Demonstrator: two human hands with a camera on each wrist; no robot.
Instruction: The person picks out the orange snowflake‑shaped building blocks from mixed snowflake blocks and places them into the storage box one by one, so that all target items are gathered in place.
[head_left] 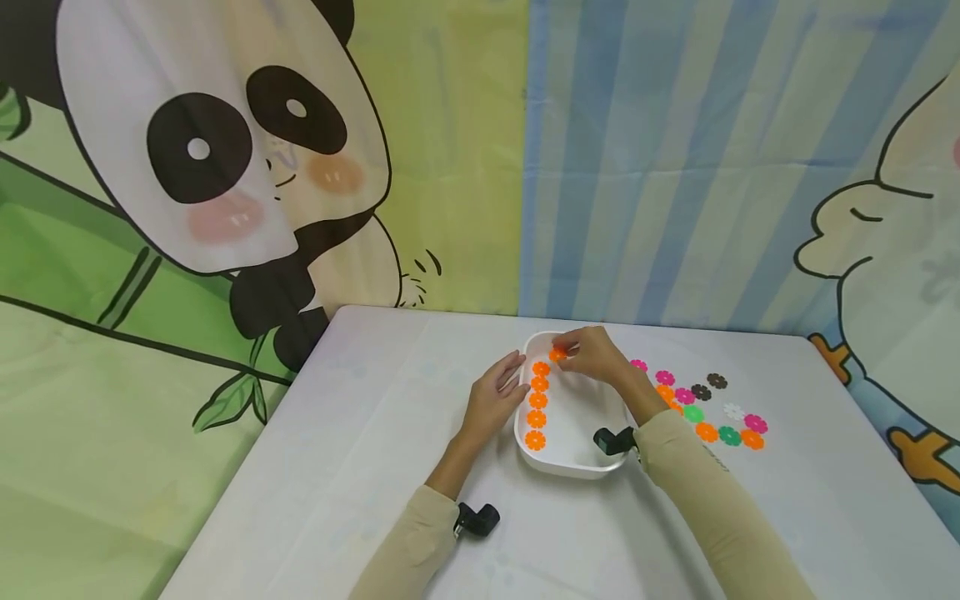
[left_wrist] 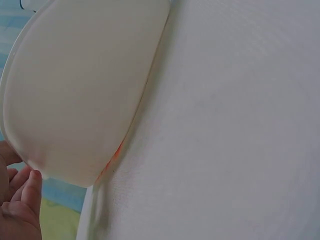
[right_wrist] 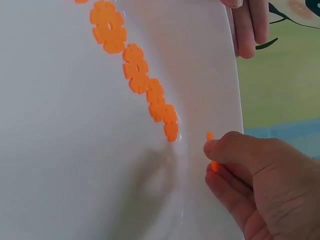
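Observation:
A white tray with rounded corners (head_left: 581,471) stands on the table. Inside it, several orange flower-shaped discs (head_left: 537,401) line the left side in a row. My right hand (head_left: 596,357) is over the tray's far end and pinches another orange flower disc (right_wrist: 210,136) between thumb and fingers. In the right wrist view that disc is edge-on, above the tray surface. My left hand (head_left: 491,402) is at the tray's left side with fingers fairly straight. Its fingertips (left_wrist: 34,180) touch the outside of the tray near the rim.
Right of the tray, loose flower discs lie on the white table (head_left: 360,433): pink (head_left: 756,423), orange (head_left: 707,432), green (head_left: 729,436), dark brown (head_left: 717,381) and white (head_left: 733,411). A cartoon-printed curtain (head_left: 450,167) hangs behind the table.

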